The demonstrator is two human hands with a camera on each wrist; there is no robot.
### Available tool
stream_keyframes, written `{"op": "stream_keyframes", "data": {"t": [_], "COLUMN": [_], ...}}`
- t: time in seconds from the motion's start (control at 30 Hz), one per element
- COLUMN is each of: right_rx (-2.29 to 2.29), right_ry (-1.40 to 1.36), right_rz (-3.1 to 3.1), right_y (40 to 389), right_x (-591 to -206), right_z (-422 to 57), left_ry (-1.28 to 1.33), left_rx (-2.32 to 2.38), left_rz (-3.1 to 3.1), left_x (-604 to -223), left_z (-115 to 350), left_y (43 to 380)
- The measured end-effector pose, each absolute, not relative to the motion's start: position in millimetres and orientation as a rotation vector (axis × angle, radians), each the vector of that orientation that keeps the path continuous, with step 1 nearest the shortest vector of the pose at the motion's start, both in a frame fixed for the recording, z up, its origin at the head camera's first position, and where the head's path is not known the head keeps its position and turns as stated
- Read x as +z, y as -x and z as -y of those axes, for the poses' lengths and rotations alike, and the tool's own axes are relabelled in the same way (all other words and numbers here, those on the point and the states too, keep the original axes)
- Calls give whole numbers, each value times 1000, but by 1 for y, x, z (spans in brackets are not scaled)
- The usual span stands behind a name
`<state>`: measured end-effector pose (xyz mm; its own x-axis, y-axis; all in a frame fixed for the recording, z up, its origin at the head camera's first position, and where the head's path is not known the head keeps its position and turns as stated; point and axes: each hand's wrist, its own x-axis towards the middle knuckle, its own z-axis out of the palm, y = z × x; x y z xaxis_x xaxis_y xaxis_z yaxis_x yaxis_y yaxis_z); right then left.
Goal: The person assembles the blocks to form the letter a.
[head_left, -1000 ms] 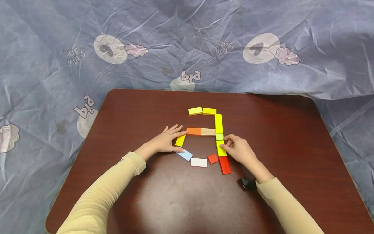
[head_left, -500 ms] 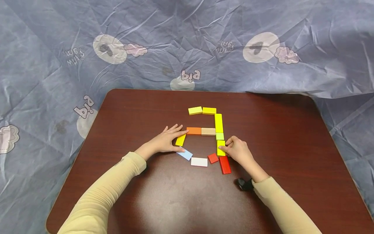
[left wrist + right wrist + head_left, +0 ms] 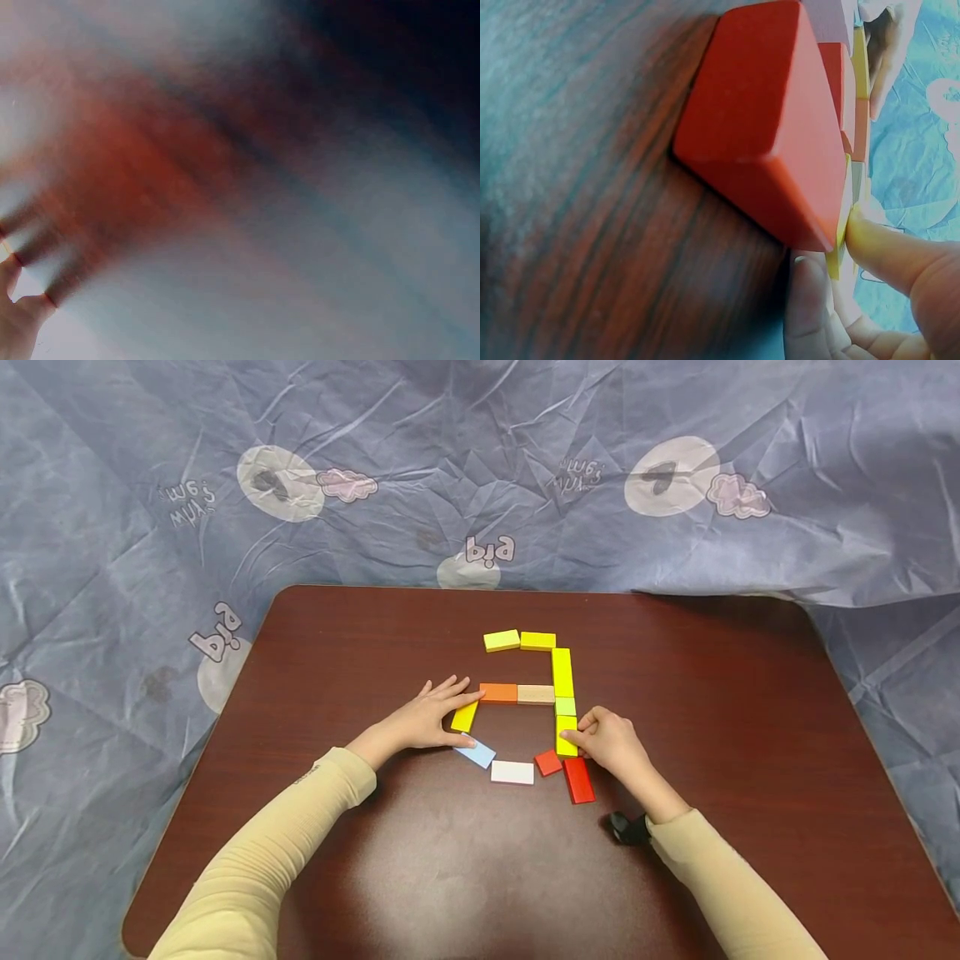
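In the head view my left hand [image 3: 427, 717] lies with spread fingers over a yellow block [image 3: 464, 717] and a light blue block [image 3: 478, 751]. Its index fingertip reaches the orange block [image 3: 498, 693]; its thumb rests on the blue one. My right hand [image 3: 613, 742] pinches another yellow block [image 3: 567, 747], thumb on top and fingers at its right side. That block sits between a small light green block [image 3: 565, 706] and a long red block [image 3: 579, 781]. The right wrist view shows the red block [image 3: 742, 90] large in front of the thumb [image 3: 892, 255]. The left wrist view is mostly blurred.
A small red block [image 3: 548, 763] and a white block [image 3: 512, 772] lie along the near side. A tan block [image 3: 536, 695] adjoins the orange one. Several yellow blocks [image 3: 562, 672] stand farther back on the dark brown table [image 3: 360, 643]. Behind it hangs a printed grey-blue cloth [image 3: 405, 427].
The yellow block at my right hand has turned from a slant to nearly straight below the light green block. My right hand shifted slightly toward me. The left hand has stayed in place.
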<state>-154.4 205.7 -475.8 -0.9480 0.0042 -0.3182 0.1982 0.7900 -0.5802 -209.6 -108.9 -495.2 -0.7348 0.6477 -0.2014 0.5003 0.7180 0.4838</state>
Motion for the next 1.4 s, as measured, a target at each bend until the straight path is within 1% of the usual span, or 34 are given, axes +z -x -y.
{"op": "stream_keyframes", "data": {"t": [0.43, 0.6, 0.7, 0.87, 0.97, 1.1, 1.4], "right_rx": [-937, -927, -898, -682, -571, -538, -552], "right_ry": [-187, -148, 22, 574, 807, 940, 1020], "right_rz": [-2688, -2763, -2893, -2992, -3002, -3025, -3020], "right_y": [152, 149, 142, 130, 128, 129, 133], "right_x": [-477, -476, -474, -472, -474, -478, -482], "right_z": [-204, -203, -202, -198, -195, -193, -191], "left_ry": [-893, -896, -893, -886, -878, -875, -883], "left_rx": [564, 572, 572, 573, 582, 572, 559], "left_rz": [-2572, -2574, -2569, -2559, -2557, -2557, -2562], "left_x": [-495, -495, -495, -496, -495, -495, -496], "left_z": [109, 110, 110, 110, 111, 111, 110], "left_y": [209, 208, 208, 210, 210, 211, 211]}}
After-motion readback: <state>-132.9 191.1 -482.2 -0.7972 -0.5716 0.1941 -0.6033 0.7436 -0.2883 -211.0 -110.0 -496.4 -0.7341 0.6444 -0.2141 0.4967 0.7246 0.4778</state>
